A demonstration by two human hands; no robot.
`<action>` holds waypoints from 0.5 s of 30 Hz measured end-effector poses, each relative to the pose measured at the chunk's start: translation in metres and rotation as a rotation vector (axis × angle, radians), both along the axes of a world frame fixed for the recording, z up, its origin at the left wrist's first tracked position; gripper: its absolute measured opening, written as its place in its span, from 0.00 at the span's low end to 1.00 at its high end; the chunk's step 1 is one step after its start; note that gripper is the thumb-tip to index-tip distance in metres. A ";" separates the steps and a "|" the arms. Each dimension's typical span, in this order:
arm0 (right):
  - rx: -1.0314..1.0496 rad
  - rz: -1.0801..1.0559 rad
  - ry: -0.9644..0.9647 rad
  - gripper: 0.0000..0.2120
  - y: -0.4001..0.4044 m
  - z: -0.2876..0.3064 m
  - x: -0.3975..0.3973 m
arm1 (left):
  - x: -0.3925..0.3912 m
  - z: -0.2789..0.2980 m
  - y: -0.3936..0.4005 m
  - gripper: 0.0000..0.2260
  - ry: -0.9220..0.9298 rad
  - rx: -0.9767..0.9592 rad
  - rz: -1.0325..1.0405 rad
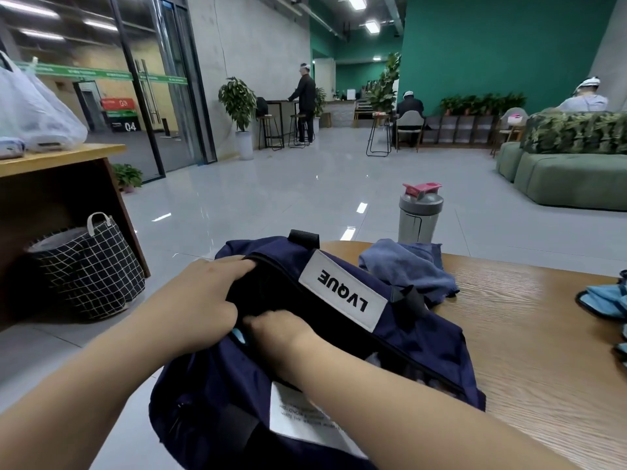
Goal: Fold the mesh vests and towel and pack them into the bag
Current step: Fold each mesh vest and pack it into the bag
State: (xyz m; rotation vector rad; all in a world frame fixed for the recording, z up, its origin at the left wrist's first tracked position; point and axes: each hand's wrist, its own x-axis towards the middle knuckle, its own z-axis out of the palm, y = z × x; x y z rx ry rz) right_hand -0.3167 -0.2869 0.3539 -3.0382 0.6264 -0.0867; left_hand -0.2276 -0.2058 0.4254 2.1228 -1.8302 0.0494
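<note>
Navy nylon fills my view: the bag (339, 334) lies on the wooden table (526, 334) at its near-left corner, long axis running from near-left to far-right, zip mouth facing me. I judge packing is underway. My left hand (200, 300) pinches the opening's rim; my right hand (281, 334) reaches inside, fingers hidden. Next, I need the crumpled blue towel (410, 269) folded.

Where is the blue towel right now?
In the head view the blue towel lies crumpled on the wooden table, right of centre, just behind the navy bag and in front of the grey shaker bottle.
</note>
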 end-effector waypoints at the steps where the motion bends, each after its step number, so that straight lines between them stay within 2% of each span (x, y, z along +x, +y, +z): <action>1: 0.043 -0.001 0.011 0.14 0.000 -0.002 0.001 | 0.001 -0.001 -0.001 0.25 0.024 -0.001 -0.004; 3: 0.066 -0.014 0.043 0.16 0.000 -0.004 0.001 | 0.009 -0.009 -0.007 0.29 0.044 0.001 -0.004; 6: 0.061 -0.005 0.080 0.23 0.001 -0.005 -0.004 | 0.024 -0.031 -0.018 0.28 -0.007 0.051 0.065; 10: 0.151 0.008 0.010 0.29 -0.001 -0.008 -0.013 | 0.025 -0.049 -0.024 0.28 0.035 0.176 0.214; 15: 0.182 -0.100 -0.021 0.37 -0.009 -0.005 -0.010 | 0.012 -0.056 -0.028 0.25 -0.010 0.170 0.167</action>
